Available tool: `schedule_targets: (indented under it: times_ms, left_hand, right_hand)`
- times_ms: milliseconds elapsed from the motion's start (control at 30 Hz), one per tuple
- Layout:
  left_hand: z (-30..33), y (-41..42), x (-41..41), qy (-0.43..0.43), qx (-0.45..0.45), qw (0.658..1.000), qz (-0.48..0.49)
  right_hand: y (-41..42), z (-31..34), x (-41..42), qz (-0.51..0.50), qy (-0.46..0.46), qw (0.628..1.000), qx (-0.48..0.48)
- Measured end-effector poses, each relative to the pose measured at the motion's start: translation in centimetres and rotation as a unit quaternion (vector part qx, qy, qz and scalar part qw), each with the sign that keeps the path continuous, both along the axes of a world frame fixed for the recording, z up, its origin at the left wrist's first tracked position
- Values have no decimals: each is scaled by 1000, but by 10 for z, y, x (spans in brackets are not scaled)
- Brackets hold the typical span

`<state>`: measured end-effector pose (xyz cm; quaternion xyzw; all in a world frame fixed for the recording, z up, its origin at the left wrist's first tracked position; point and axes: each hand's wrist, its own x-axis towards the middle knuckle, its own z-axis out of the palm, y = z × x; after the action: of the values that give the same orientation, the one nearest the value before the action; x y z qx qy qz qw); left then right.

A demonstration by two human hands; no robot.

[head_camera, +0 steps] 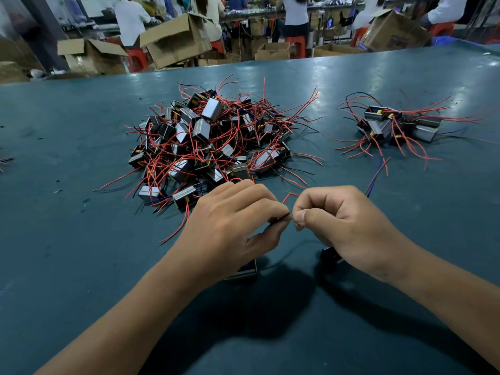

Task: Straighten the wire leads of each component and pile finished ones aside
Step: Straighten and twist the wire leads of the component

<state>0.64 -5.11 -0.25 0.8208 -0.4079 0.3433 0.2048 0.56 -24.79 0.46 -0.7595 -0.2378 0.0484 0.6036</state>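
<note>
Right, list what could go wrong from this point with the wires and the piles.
1. Both hands, left hand and right hand, pinch thin leads close together; the bent red lead could kink or snap if pulled hard.
2. The big pile lies just beyond the left hand, so loose wires might snag.
3. Leads from the small pile trail toward the right hand and could be dragged along.

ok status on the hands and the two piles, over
Left hand and right hand both pinching wire leads. Big pile ahead, small pile on the right. Nothing in the way.
</note>
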Motion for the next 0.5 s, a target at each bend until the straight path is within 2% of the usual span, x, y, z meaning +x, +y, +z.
schedule_targets:
  times_ms: [133, 233, 300, 367, 433, 467, 500]
  left_hand:
    - [0, -2, -2, 48, -10, 999, 9]
    - [2, -4, -6, 180, -64, 982, 2]
    - [4, -3, -8, 300, -117, 947, -14]
    - [7, -3, -9, 420, -179, 889, -37]
    - [8, -3, -9, 488, -234, 840, -42]
    - [8, -3, -10, 489, -244, 837, -40]
    - [8, -2, -10, 467, -236, 851, -37]
  right_hand:
    - [-1, -2, 1, 11, 0, 1000, 4]
    - [-3, -5, 1, 18, -70, 997, -32]
    - [-4, -6, 0, 17, -144, 986, -78]
    - [-4, -5, 0, 9, -206, 971, -121]
    - [-4, -6, 0, 8, -210, 970, -124]
    - [-4, -7, 1, 11, -196, 974, -112]
    - [-5, -8, 2, 12, -175, 980, -99]
